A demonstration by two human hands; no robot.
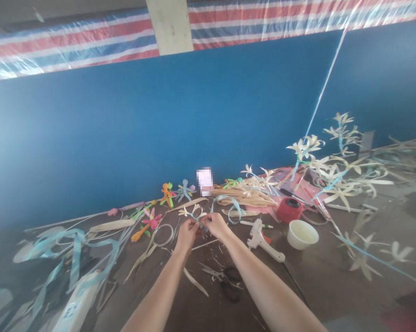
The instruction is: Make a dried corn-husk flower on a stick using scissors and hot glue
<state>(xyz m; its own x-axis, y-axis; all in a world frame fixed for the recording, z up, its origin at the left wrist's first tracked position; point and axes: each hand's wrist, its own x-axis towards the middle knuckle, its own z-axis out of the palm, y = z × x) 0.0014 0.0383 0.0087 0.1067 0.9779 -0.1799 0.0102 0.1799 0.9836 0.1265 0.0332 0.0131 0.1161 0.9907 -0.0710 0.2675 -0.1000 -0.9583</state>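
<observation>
My left hand [187, 234] is closed in a pinch at the base of a small cream craft flower [191, 211], whose thin petals spread above the fingertips. Close beside it, my right hand [215, 225] is pinched too, fingertips almost meeting those of the left. From behind the right hand a light blue ribbon [236, 206] rises and curls over to the right. The exact grip point is hidden by the fingers. Black-handled scissors [217, 273] lie below the hands, between the forearms. A silver wire ring [163, 235] lies left of the left hand.
Right of the hands are a white glue gun [263, 240], a white bowl [302, 234] and a red tape roll [288, 210]. Several cream flowers [339, 177] stand at the right. Blue ribbons [77, 249] and a power strip [77, 302] lie left. A blue wall [194, 115] rises behind.
</observation>
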